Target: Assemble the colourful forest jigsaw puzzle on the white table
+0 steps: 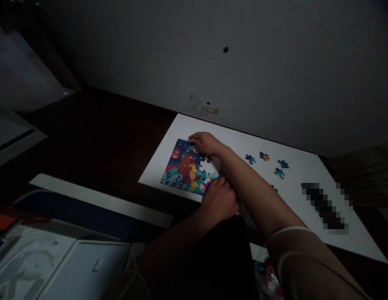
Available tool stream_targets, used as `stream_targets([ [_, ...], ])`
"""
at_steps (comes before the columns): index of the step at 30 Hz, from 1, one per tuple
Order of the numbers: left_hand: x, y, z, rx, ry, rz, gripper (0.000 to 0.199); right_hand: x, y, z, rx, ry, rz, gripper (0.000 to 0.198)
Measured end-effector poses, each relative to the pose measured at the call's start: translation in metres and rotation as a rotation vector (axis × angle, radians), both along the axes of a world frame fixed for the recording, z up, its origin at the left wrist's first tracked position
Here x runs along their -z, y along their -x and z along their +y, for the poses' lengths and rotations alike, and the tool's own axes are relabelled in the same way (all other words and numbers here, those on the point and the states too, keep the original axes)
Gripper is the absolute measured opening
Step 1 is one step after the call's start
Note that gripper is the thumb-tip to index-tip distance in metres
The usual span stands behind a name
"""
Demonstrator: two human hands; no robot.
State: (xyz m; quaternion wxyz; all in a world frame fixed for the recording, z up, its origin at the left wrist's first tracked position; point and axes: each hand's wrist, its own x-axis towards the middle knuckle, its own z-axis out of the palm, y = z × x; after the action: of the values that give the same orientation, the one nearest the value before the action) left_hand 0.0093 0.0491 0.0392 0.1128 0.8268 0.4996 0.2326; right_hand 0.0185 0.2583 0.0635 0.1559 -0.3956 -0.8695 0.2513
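A partly assembled jigsaw puzzle with a brown bear, a yellow animal and a white rabbit lies on a white board. White shows through a gap in its right part. My right hand reaches across to the top edge, its fingers bent against the puzzle there. At the lower right corner, my left hand presses with curled fingers. The right forearm passes over the puzzle's right side and hides part of it. Whether a loose piece sits under either hand's fingertips is too dark to tell.
Several loose puzzle pieces are scattered on the white board right of my forearm. Farther right is a dark, pixelated object. Behind stands a grey wall with a socket. An open white box is at the lower left.
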Motion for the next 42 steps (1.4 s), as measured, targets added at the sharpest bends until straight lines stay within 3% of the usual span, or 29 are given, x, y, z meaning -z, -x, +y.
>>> stream_targets([
  [3,-0.001,-0.002,-0.001,-0.021,-0.037,-0.001,0.025,-0.02,-0.045,0.005,0.114,-0.131,0.09,0.03],
  [8,-0.003,-0.006,-0.003,-0.029,-0.028,0.031,0.023,-0.04,-0.161,-0.001,0.329,-0.152,-0.013,0.028],
  [12,-0.005,-0.01,-0.003,-0.04,-0.028,0.068,0.026,-0.033,-0.237,-0.028,0.507,-0.109,-0.15,0.028],
  [15,-0.004,-0.014,-0.002,-0.05,-0.04,0.092,0.028,-0.018,-0.27,-0.052,0.607,-0.109,-0.231,0.028],
  [19,-0.003,-0.018,-0.001,-0.052,-0.051,0.12,0.03,0.005,-0.288,-0.071,0.67,-0.126,-0.231,0.034],
  [23,-0.003,-0.022,0.0,-0.057,-0.076,0.132,0.029,0.019,-0.292,-0.07,0.693,-0.149,-0.213,0.036],
  [31,-0.003,-0.028,0.003,-0.064,-0.076,0.151,0.03,0.01,-0.335,-0.049,0.936,-0.248,-0.119,0.037],
  [34,-0.003,-0.029,0.004,-0.063,-0.078,0.154,0.029,0.009,-0.34,-0.043,0.816,-0.234,-0.142,0.036],
  [38,-0.002,-0.029,0.005,-0.061,-0.082,0.138,0.028,0.013,-0.322,-0.029,0.588,-0.156,-0.257,0.044],
  [42,0.001,-0.027,0.006,-0.042,-0.076,0.119,0.027,0.016,-0.308,-0.017,0.577,-0.122,-0.376,0.05],
])
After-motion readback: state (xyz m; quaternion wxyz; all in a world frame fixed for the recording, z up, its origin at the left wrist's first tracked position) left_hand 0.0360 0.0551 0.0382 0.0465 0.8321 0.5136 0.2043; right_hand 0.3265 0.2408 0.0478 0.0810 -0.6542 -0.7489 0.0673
